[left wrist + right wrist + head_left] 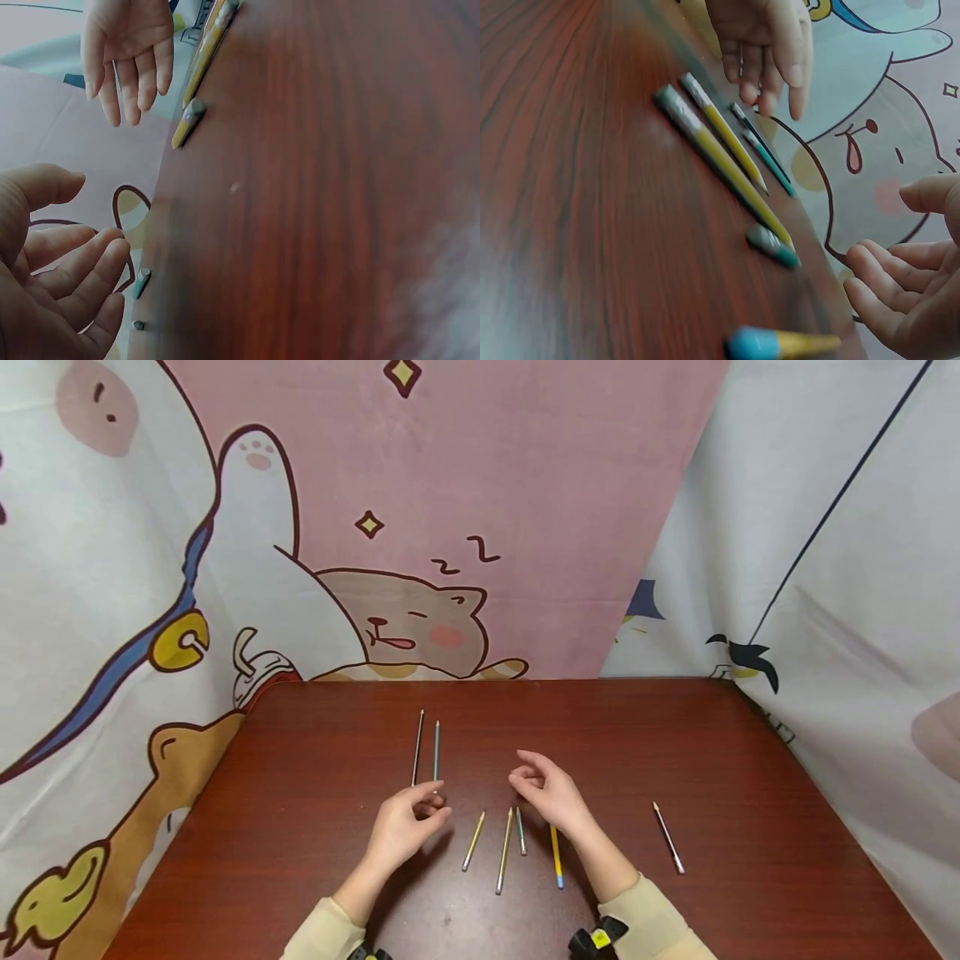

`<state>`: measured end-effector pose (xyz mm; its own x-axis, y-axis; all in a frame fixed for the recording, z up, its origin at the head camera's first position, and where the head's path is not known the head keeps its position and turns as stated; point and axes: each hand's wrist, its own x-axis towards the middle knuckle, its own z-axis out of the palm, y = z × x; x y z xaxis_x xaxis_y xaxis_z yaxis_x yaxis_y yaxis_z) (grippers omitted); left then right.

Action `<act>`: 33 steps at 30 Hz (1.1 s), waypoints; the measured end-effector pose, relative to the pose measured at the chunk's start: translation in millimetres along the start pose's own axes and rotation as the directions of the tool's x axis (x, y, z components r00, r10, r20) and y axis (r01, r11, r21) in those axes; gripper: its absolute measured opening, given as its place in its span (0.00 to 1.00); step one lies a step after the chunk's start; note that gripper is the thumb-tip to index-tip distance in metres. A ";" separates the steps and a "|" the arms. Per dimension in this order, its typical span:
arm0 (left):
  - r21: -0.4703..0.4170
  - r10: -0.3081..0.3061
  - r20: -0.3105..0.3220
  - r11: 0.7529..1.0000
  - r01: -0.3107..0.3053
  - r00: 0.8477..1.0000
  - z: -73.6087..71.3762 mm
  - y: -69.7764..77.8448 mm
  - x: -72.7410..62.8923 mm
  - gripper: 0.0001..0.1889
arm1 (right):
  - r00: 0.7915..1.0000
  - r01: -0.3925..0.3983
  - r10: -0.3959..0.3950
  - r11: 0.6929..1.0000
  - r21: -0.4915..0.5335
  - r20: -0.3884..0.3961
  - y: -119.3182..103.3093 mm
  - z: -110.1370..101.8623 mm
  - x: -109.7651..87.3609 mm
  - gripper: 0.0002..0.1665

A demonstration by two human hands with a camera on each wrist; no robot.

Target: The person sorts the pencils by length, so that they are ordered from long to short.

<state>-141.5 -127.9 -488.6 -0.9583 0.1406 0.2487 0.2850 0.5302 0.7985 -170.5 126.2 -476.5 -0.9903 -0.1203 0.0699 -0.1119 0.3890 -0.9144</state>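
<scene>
In the head view my left hand (pixel 405 827) is over the table, nearest the lower ends of a black pencil (pixel 417 747) and a teal pencil (pixel 437 747). Its fingers are loosely bent, with nothing held. Further right, my right hand (pixel 553 795) hovers in a similar relaxed pose, also empty. It partly covers a yellow pencil with a blue end (pixel 557 860). Between the hands lie a short yellow pencil (pixel 473 843), a longer yellow pencil (pixel 505 852) and a short teal pencil (pixel 521 832). In the right wrist view, the right fingers (pixel 892 277) touch no pencil.
A dark pencil with a pale end (pixel 667 837) lies apart on the right side of the brown table (pixel 750 760). Behind the table hangs a cartoon-printed cloth (pixel 540 527), with more printed fabric at both sides.
</scene>
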 end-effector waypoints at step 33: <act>-0.039 0.111 -0.039 0.993 -0.113 0.993 22.8 19.7 -19.8 0.19 | 0.999 0.035 -0.039 0.990 -0.139 -0.028 36.4 -93.0 -69.7 0.28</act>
<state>-117.3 -101.2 -490.2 -0.9192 0.1661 0.3571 0.3918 0.4779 0.7862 -113.3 233.7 -477.5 -0.9870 -0.1102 0.1167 -0.1568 0.5081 -0.8469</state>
